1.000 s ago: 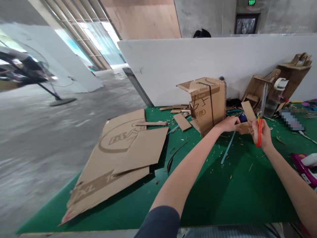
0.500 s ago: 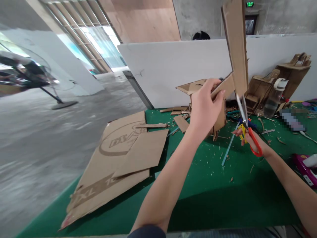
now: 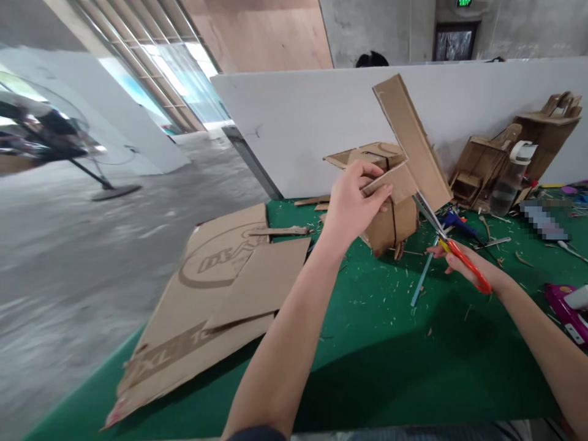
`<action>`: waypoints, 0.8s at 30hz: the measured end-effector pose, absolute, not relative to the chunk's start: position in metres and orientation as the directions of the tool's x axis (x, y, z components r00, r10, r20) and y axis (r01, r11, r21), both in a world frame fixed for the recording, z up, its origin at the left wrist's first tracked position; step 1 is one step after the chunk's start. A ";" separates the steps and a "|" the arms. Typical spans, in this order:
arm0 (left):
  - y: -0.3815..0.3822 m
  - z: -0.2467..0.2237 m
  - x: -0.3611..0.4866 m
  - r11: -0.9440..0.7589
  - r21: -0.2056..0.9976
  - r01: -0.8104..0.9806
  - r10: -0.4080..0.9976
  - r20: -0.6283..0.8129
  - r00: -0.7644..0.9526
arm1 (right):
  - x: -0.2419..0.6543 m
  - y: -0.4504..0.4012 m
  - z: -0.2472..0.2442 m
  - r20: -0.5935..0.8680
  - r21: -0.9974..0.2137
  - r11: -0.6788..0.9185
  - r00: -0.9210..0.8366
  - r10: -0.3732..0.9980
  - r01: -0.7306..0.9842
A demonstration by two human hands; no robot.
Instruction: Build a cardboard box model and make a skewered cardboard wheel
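My left hand (image 3: 356,199) pinches the short arm of an L-shaped cardboard piece (image 3: 416,144), its long strip tilting up to the left. My right hand (image 3: 463,263) is closed around the handles of scissors (image 3: 469,267) with orange and yellow grips. The blades reach up to the lower edge of the cardboard piece, near where the short arm meets the strip. Behind my left hand stands a cardboard box model (image 3: 390,223) with a dark band around it, partly hidden.
Large flat cardboard sheets (image 3: 225,263) lie on the green table (image 3: 367,367) at left. Toward the right are a blue glue gun (image 3: 459,223), a water bottle (image 3: 509,177), a phone (image 3: 544,220), a purple device (image 3: 567,315) and cardboard models (image 3: 482,162). A white partition (image 3: 294,135) stands behind.
My left hand has lowered the cardboard piece leftward, and its strip has swung from nearly upright to a leftward tilt. The scissors have tilted left with it, their blades closer together.
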State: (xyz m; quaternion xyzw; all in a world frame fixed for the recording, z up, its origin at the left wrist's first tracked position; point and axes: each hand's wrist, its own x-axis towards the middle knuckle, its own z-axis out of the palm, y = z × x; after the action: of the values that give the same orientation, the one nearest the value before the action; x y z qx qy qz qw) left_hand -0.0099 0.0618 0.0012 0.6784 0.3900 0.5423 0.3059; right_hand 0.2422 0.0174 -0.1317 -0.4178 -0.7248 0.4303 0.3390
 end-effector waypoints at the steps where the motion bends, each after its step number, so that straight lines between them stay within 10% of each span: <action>1: 0.062 0.000 -0.009 -0.508 0.840 0.192 0.861 0.492 0.127 | 0.242 0.017 -0.132 0.128 -0.911 0.272 -0.414 0.901 0.310; 13: 0.068 -0.019 -0.006 -0.661 0.600 0.451 0.744 0.601 0.292 | 0.237 0.018 -0.133 0.136 -0.925 0.251 -0.371 0.919 0.283; 24: 0.069 -0.023 -0.006 -0.667 0.634 0.391 0.744 0.579 0.332 | 0.237 0.020 -0.141 0.164 -0.930 0.268 -0.367 0.915 0.252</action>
State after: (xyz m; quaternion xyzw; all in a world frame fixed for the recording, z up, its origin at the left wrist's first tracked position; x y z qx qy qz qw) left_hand -0.0056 0.0694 -0.0230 0.7924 0.3582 0.4537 0.1950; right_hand 0.2371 0.0197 -0.1407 -0.4164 -0.7008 0.4388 0.3781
